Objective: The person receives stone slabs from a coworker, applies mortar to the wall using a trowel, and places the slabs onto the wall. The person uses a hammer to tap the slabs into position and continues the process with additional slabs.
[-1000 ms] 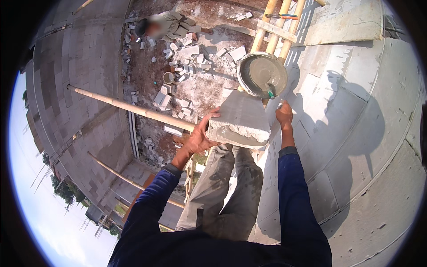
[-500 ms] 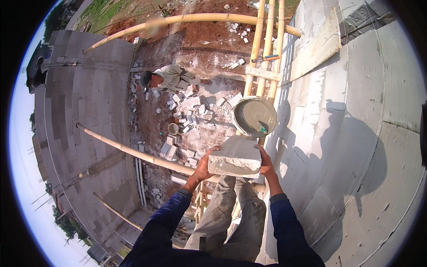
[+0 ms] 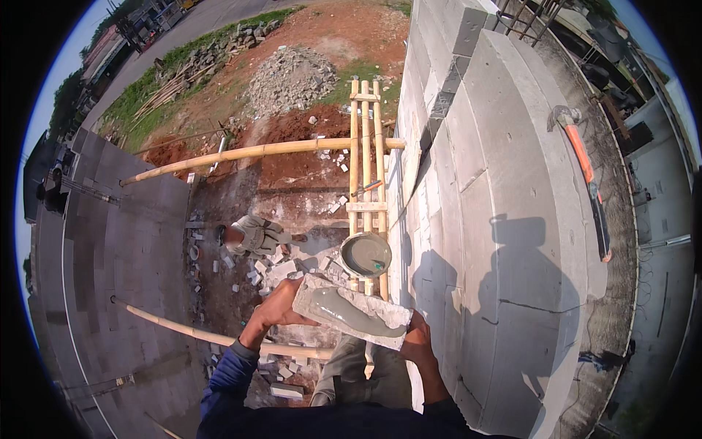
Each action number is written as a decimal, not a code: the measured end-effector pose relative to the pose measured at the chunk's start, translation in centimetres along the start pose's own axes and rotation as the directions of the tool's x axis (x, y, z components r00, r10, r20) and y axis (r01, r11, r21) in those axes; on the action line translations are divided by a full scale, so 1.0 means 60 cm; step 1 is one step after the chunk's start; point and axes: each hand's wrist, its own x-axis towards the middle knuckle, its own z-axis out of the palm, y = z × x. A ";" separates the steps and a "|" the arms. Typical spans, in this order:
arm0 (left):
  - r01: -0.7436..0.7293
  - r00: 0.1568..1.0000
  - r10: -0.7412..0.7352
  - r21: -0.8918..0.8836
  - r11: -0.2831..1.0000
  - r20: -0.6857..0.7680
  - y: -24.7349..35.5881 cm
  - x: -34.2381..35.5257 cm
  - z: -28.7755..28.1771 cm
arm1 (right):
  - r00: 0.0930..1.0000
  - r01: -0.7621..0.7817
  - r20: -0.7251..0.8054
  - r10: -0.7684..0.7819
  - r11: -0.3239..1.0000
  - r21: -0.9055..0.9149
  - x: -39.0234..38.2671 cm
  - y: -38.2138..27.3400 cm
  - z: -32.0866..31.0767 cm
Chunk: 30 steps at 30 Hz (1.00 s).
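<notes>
My two hands hold a pale grey masonry block (image 3: pixel 380 309) out in front of me, with wet grey mortar spread over the face turned up to me. My left hand (image 3: pixel 281 304) is closed round its left end. At the right end grips my right hand (image 3: pixel 418 340), lower than the left, so the block tilts down to the right. Just beyond the block is a round bucket (image 3: pixel 344 262) of grey mortar on the bamboo scaffold. A small green-handled tool (image 3: pixel 378 265) sticks out of the mortar, its blade hidden.
To my right runs a block wall (image 3: pixel 468 219), bearing my shadow. An orange-handled hammer (image 3: pixel 578 150) lies along its top. Bamboo poles (image 3: pixel 365 117) form the scaffold ahead; another pole (image 3: pixel 248 155) crosses leftward. Below, a co-worker (image 3: pixel 256 234) bends near broken blocks (image 3: pixel 280 272).
The block has tipped, showing its mortared face, and moved left and slightly down in view. My view has swung up and to the right, bringing the hammer and wall top into sight.
</notes>
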 end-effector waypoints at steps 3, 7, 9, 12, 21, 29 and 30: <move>-0.121 0.991 0.133 0.308 0.944 -0.020 0.221 -0.002 -0.158 | 0.992 0.104 -0.036 -0.118 0.955 -0.277 -0.095 -0.239 -0.152; -0.264 0.964 0.251 -0.431 0.863 -0.088 0.175 0.006 -0.138 | 0.879 0.406 -0.246 -0.408 0.912 -0.062 -0.168 -0.345 -0.214; -0.307 0.950 0.165 -0.698 0.647 -0.266 0.037 0.041 -0.028 | 0.791 0.533 -0.384 -0.476 0.844 0.051 -0.190 -0.357 -0.188; -0.285 0.924 0.324 -0.930 0.234 -0.202 0.080 0.113 0.015 | 0.656 0.567 -0.594 -0.466 0.823 -0.021 -0.230 -0.387 -0.172; -0.111 0.689 0.721 -0.994 0.010 -0.070 0.429 0.152 0.012 | 0.479 0.646 -0.807 -0.345 0.761 0.058 -0.380 -0.490 -0.229; 0.095 0.657 0.730 -0.981 0.167 0.188 0.689 0.077 0.100 | 0.296 0.214 -0.953 -0.061 0.977 0.003 -0.624 -0.478 -0.228; 0.049 0.659 0.731 -0.980 0.195 0.178 0.708 0.067 0.120 | 0.244 0.173 -0.970 0.025 0.982 0.069 -0.655 -0.471 -0.229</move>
